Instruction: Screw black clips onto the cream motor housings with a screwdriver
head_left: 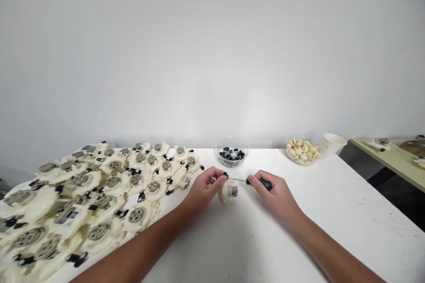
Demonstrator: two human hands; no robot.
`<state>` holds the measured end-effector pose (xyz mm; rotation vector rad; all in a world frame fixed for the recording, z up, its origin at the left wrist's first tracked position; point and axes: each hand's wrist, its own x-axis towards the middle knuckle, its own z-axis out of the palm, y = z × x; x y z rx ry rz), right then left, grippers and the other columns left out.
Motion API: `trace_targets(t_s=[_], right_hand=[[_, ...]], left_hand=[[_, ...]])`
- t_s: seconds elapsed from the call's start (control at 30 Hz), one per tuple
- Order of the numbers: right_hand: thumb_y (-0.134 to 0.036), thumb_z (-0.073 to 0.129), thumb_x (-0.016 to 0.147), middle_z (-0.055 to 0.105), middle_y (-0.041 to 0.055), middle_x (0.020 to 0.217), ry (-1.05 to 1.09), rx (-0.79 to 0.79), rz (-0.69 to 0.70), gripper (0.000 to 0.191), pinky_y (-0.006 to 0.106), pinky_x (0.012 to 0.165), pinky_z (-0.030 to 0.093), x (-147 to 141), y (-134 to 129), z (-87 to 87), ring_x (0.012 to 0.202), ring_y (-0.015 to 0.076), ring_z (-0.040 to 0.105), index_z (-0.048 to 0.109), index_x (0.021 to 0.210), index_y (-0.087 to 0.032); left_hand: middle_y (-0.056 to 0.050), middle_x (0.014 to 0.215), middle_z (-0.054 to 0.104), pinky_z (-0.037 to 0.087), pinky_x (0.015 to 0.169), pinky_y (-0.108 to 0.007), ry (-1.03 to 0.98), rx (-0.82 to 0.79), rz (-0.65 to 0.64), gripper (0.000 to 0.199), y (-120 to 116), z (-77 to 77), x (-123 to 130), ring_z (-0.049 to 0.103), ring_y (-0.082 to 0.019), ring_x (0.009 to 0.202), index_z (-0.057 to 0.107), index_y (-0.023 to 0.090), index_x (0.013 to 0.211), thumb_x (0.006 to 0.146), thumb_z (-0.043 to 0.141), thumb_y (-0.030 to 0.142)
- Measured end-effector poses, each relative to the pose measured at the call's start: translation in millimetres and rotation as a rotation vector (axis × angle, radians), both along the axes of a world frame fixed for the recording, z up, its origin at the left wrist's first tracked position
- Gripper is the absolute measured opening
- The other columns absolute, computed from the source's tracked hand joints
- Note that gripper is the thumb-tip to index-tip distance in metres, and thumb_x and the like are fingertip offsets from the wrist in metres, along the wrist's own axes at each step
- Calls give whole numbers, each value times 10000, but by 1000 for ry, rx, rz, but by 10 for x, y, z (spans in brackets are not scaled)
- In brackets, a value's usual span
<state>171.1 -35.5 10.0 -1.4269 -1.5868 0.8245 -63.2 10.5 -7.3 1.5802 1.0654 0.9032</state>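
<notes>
My left hand (205,185) is closed on a cream plastic housing (224,193) that has a grey motor (234,191) set in it. A small black part (225,174) sits at the top of the housing, by my left fingertips. In my right hand (272,194) is a screwdriver with a dark green handle (264,183). Its thin shaft (238,179) points left and its tip reaches the black part; the exact contact is too small to make out. Behind my hands stands a clear bowl (232,162) holding small black parts (231,154) and shiny metal bits.
Many similar cream housings with motors (113,181) cover the left of the white table (332,212). At the back right stand a clear container of flat cream pieces (303,151) and a white cup (334,143). Another surface (392,159) lies beyond the right edge.
</notes>
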Motion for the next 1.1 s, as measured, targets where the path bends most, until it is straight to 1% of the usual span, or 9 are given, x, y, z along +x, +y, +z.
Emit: trace_targets(t_s=[0.13,0.23,0.43,0.57,0.63,0.7,0.8,0.93,1.1], right_hand=[[-457,617,949,602,-24,738,6,-71,145,240,264,598,387,-4,-35,98,639,153,499,654,966,-220],[-437,613,952,650,-11,821,27,-78,173,246,265,613,412,2,-30,102,662,155,531,646,1085,-233],[-443,584,965,643,-2,800,-49,-32,216,258,265,624,397,57,57,2,709,166,533,701,935,-215],[-445,579,963,675,17,821,-94,-53,251,278,279,622,393,68,103,-78,721,180,552,718,927,-208],[-431,580,965,689,19,854,-92,-44,261,257,289,652,404,65,107,-94,750,187,567,720,962,-215],[-417,583,968,683,11,859,-84,-37,250,233,292,669,405,61,98,-84,760,185,562,714,975,-224],[-416,570,980,649,-3,850,-33,-62,225,222,283,656,399,59,63,-20,723,165,526,689,1013,-232],[-424,576,983,577,-25,793,51,-98,216,223,265,604,372,58,6,91,654,141,469,636,1082,-234],[-401,565,998,579,-14,804,36,-2,220,189,264,610,377,49,-37,115,682,146,485,630,1036,-228]], left_hand=[[14,794,605,419,646,-250,-22,-20,35,295,25,17,6,540,-155,695,633,197,975,947,583,487],[12,821,613,430,658,-253,-20,0,58,301,32,25,15,550,-158,707,631,203,984,953,568,496],[-33,888,668,460,680,-272,96,13,30,395,-21,23,6,617,-199,782,601,209,1145,952,559,550],[-116,1195,651,488,890,-373,221,171,-25,516,-24,3,6,614,-286,1066,564,211,1292,897,648,532],[-130,1304,605,423,1029,-424,295,289,-76,524,-9,-10,16,555,-314,1196,555,212,1326,904,646,509],[-126,1311,601,377,1077,-442,360,369,-147,498,1,-16,30,527,-320,1234,551,211,1335,928,617,490],[-98,1175,637,409,1007,-428,429,399,-203,379,-7,7,45,562,-295,1117,603,208,1226,954,579,471],[-63,1057,613,444,912,-367,334,364,-141,267,-48,85,29,569,-250,1008,610,207,1096,938,611,423],[-13,915,574,500,754,-306,31,54,-57,265,-88,130,2,584,-177,783,565,217,1090,948,598,439]])
